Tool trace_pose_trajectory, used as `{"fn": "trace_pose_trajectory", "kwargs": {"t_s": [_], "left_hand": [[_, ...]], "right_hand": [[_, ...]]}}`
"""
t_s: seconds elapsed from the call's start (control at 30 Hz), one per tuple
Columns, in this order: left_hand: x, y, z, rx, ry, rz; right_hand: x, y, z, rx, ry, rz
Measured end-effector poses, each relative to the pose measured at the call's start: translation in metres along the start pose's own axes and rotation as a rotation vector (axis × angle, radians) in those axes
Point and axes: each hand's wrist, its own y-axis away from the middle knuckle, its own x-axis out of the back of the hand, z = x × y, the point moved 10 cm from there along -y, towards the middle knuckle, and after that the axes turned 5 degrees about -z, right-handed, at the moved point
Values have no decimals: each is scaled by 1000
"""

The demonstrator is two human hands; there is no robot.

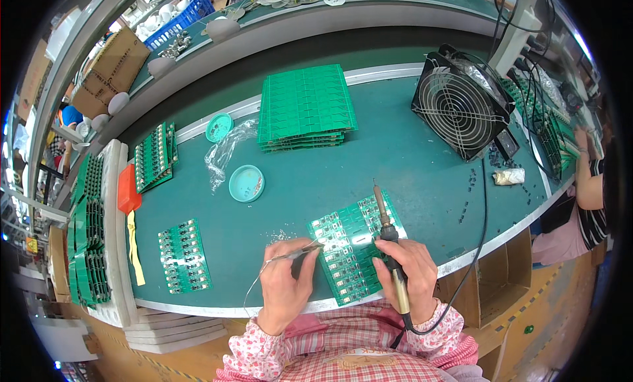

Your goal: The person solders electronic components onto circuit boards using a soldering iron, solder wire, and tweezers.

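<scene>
Green worktop (402,164) stretches across, a small circuit board (184,257) on its left, then a teal dish (246,183)! Now the left hand (287,283), fingers pinching a slim silvery piece (297,253), its tip at the larger green panel (346,266) by the front edge. Over that panel, the right hand (415,270), fingers wrapped round a soldering iron (385,217), tip pointing away; further right, a black fan (458,102).
</scene>
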Motion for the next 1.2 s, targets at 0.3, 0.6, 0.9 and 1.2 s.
{"fn": "trace_pose_trajectory", "kwargs": {"t_s": [0.3, 0.6, 0.9, 1.2], "left_hand": [[1, -1, 3, 9, -9, 10], [1, -2, 2, 5, -19, 18], [0, -3, 3, -22, -25, 8], [2, -3, 5, -33, -18, 10]], "right_hand": [[3, 0, -1, -4, -20, 12], [13, 5, -5, 8, -172, 39], [-11, 23, 13, -188, -700, 45], [-15, 18, 8, -166, -704, -4]]}}
